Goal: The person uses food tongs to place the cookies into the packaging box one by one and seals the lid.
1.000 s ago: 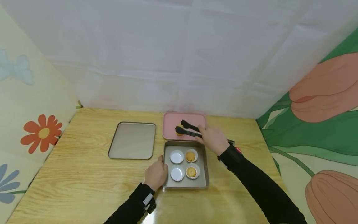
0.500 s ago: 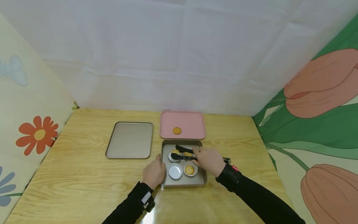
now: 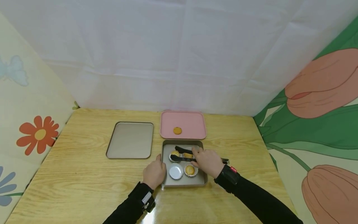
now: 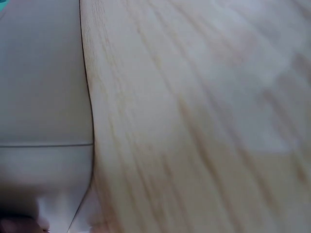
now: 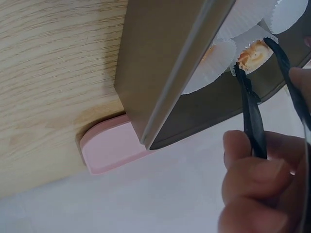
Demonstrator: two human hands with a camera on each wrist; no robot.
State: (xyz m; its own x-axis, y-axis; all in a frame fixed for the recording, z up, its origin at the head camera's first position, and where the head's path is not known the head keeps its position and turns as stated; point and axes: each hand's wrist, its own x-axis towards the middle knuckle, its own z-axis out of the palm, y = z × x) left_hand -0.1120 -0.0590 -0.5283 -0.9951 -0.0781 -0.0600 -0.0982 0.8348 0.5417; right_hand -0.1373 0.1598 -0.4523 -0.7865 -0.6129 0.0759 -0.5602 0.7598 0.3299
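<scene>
My right hand (image 3: pixel 208 162) grips black tongs (image 3: pixel 183 158) low over a square metal baking pan (image 3: pixel 184 183). In the right wrist view, the parted tong tips stand on either side of a golden cookie (image 5: pixel 253 57), which sits in the far left paper cup. Another cookie (image 3: pixel 188 155) lies in the far right cup, partly covered by the tongs. The near right cup holds a third cookie (image 3: pixel 190 170), while the near left paper cup (image 3: pixel 175 171) is empty. My left hand (image 3: pixel 154 171) holds the pan's left wall, its fingers mostly hidden in its wrist view.
Behind the pan lies a pink tray (image 3: pixel 193 124) with a single cookie (image 3: pixel 177 130) on it. A flat metal lid or tray (image 3: pixel 130 141) rests to the left on the wooden table (image 3: pixel 84 180). A white cloth (image 3: pixel 126 56) hangs along the back edge.
The right hand has brought the tongs from the pink tray to the pan, and a cookie now sits in the far left cup. The tong tips have parted. The left hand stays at the pan.
</scene>
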